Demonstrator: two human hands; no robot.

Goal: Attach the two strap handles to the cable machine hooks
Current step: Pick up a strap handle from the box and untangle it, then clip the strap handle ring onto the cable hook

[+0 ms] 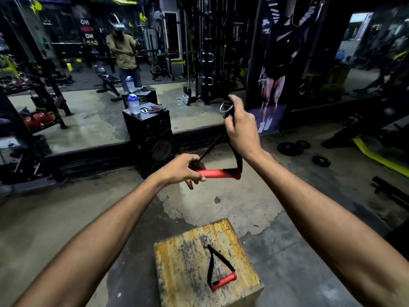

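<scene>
Left hand (184,168) and right hand (240,127) grip one strap handle (219,173) (ring half hidden); second handle (218,276) lies on box (177,262).

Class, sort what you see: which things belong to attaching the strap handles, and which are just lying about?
Part of the job:
held strap handle, in left hand and right hand
its metal ring
second strap handle on the wooden box

Lying about:
shaker bottle
speaker
weight plates

"NO … NO" on the dark wall sign (89,32) in the mirror, remaining words illegible.
</scene>
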